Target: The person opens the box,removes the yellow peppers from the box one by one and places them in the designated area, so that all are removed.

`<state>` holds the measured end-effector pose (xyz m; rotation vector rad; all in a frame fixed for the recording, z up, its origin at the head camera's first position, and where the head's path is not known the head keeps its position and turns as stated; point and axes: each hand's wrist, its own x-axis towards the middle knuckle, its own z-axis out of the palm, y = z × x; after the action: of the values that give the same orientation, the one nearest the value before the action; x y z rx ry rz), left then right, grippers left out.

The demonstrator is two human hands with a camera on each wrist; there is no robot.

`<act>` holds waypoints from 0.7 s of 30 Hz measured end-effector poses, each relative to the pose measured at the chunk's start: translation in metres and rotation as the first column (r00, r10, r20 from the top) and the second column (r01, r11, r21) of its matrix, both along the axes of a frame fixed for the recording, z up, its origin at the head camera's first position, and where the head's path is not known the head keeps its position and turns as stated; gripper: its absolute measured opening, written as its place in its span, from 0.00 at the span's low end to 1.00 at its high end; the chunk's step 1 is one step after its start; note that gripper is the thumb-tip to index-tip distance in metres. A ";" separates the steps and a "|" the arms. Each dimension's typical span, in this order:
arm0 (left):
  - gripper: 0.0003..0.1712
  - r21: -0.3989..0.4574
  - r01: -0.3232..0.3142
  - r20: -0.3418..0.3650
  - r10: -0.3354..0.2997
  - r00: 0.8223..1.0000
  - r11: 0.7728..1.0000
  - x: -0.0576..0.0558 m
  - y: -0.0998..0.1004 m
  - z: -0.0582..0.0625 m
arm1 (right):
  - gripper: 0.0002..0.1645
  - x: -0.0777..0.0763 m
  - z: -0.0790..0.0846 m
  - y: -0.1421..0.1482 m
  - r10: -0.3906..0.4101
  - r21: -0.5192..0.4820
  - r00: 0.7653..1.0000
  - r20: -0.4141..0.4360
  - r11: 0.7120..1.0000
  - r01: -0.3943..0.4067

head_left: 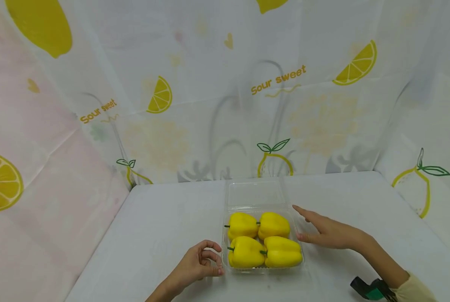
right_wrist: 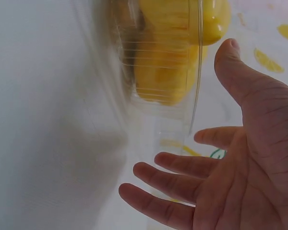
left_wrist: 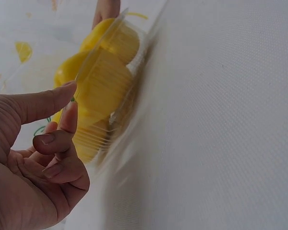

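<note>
Several yellow bell peppers (head_left: 245, 252) with green stems lie in two rows in a clear plastic clamshell container (head_left: 262, 270). Its hinged lid (head_left: 256, 194) is folded back, away from me. At the container's left side, my left hand (head_left: 200, 262) has its thumb and index finger pinching the rim, other fingers curled, as the left wrist view also shows. On the opposite side, my right hand (head_left: 330, 231) reaches toward the container with fingers spread and fairly straight. In the right wrist view, the thumb (right_wrist: 230, 62) points at the container's rim, with nothing in the palm.
A white tabletop (head_left: 164, 218) carries the container near its middle. Behind and on both sides hangs a lemon-printed curtain (head_left: 210, 84). A black and green device (head_left: 372, 289) sits by the right forearm, next to a pale sleeve (head_left: 413, 289).
</note>
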<state>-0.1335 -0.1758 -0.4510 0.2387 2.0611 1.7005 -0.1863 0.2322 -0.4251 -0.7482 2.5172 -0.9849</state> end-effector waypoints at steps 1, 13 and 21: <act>0.28 -0.001 -0.001 0.000 0.001 1.000 1.000 0.000 0.000 0.000 | 0.50 0.002 0.001 0.000 0.002 0.001 1.000 0.006 1.000 -0.002; 0.29 0.025 0.024 -0.008 -0.024 1.000 0.999 0.001 -0.001 0.000 | 0.57 0.019 0.000 0.002 0.068 -0.062 0.992 0.103 0.996 -0.062; 0.29 -0.013 0.051 -0.064 -0.052 0.997 0.999 0.001 -0.001 0.001 | 0.63 0.024 -0.005 0.001 0.082 -0.016 0.995 0.059 0.997 -0.081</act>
<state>-0.1322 -0.1763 -0.4501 0.3442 2.0920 1.6705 -0.1620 0.2333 -0.4299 -0.8065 2.4115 -0.9827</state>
